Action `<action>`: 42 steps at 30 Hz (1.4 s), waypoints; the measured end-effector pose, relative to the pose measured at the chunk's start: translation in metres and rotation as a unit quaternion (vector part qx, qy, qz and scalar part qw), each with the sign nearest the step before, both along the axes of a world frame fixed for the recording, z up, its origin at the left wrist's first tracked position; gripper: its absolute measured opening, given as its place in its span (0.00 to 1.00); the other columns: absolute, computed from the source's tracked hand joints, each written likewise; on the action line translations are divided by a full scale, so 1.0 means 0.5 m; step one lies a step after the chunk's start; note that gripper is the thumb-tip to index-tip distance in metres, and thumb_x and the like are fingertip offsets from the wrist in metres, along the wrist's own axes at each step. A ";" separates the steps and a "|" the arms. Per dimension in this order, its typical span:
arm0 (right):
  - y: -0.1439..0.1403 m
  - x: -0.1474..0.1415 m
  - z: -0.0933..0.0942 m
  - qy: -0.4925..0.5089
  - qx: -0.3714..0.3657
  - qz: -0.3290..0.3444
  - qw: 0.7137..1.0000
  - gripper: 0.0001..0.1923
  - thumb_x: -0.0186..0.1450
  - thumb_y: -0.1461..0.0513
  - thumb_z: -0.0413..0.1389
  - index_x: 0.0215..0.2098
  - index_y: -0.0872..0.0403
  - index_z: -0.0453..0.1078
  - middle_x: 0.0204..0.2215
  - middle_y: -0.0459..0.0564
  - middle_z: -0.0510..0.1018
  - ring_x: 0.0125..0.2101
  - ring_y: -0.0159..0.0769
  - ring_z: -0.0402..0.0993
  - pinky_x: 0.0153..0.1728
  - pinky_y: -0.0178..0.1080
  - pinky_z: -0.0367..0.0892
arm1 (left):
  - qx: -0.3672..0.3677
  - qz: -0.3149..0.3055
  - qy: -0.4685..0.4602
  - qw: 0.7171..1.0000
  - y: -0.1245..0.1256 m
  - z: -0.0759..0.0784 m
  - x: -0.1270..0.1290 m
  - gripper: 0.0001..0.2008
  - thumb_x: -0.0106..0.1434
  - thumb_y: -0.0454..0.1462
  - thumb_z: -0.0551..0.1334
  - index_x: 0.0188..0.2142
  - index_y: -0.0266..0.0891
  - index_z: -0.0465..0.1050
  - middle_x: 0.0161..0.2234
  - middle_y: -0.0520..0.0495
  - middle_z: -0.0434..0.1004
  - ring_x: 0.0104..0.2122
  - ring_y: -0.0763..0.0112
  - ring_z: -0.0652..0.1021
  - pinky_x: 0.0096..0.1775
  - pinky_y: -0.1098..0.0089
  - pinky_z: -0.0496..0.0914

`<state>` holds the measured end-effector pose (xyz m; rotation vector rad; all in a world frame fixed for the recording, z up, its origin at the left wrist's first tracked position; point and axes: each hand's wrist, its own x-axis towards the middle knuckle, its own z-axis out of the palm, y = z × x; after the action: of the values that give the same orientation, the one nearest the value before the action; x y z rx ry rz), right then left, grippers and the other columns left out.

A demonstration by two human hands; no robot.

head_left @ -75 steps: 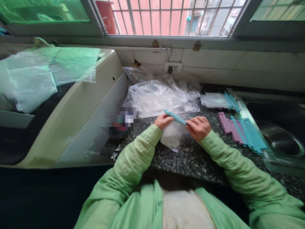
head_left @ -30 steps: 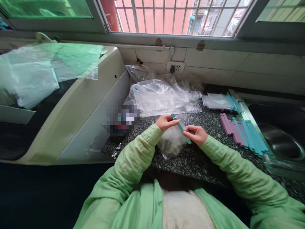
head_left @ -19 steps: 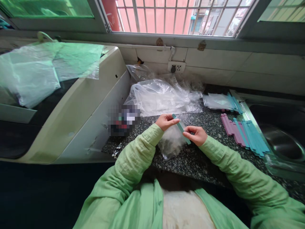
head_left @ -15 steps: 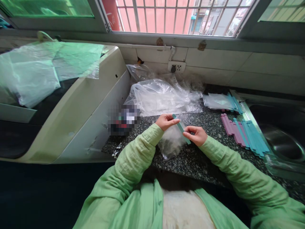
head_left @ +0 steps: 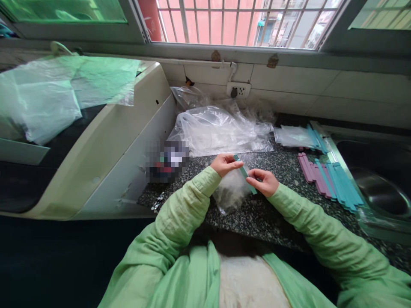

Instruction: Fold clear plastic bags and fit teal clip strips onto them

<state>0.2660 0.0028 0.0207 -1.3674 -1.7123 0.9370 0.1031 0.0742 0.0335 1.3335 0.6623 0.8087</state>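
Daylight falls through a barred window (head_left: 237,21) onto a white tiled wall (head_left: 321,92) above a speckled granite counter (head_left: 257,218).

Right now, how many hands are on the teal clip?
2: the left hand pinches the teal clip at its far end, the right hand its near end.

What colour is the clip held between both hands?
Teal clip, pinched between left hand and right hand; head view.
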 end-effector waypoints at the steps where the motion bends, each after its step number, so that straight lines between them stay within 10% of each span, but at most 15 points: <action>1: 0.000 -0.001 0.000 -0.002 0.004 -0.006 1.000 0.18 0.53 0.48 0.54 0.23 0.55 0.67 0.17 0.45 0.69 0.20 0.28 0.61 0.22 0.33 0.60 | 0.001 -0.001 0.002 1.000 0.000 -0.001 0.000 0.25 0.36 0.53 0.67 0.16 0.33 0.63 0.15 0.58 0.57 0.18 0.83 0.58 0.23 0.75 0.53; 21: 0.000 0.010 -0.016 -0.108 0.130 -0.053 0.984 0.11 0.57 0.55 0.52 0.26 0.55 0.69 0.20 0.47 0.72 0.20 0.30 0.64 0.23 0.34 0.62 | 0.003 0.019 -0.005 1.000 -0.002 0.009 0.001 0.23 0.38 0.52 0.66 0.16 0.35 0.64 0.13 0.58 0.54 0.18 0.82 0.57 0.23 0.74 0.52; 30: 0.005 0.033 0.007 -0.373 0.389 -0.094 0.837 0.08 0.57 0.59 0.54 0.28 0.55 0.71 0.25 0.49 0.78 0.25 0.34 0.68 0.30 0.37 0.61 | 0.030 0.072 -0.020 0.997 0.013 -0.012 0.007 0.25 0.38 0.56 0.65 0.17 0.35 0.64 0.13 0.58 0.55 0.17 0.83 0.57 0.22 0.74 0.52; 42: -0.003 0.050 0.064 -0.436 0.434 -0.170 0.770 0.09 0.58 0.58 0.53 0.29 0.54 0.73 0.25 0.48 0.78 0.25 0.34 0.68 0.27 0.37 0.57 | 0.029 -0.021 0.018 0.999 0.003 -0.036 0.022 0.27 0.33 0.55 0.67 0.19 0.31 0.69 0.17 0.55 0.62 0.20 0.81 0.62 0.24 0.75 0.55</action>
<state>0.2910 0.0014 0.0526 -1.3946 -1.9855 -0.8121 0.1141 0.0758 0.0153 1.4126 0.6417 0.7755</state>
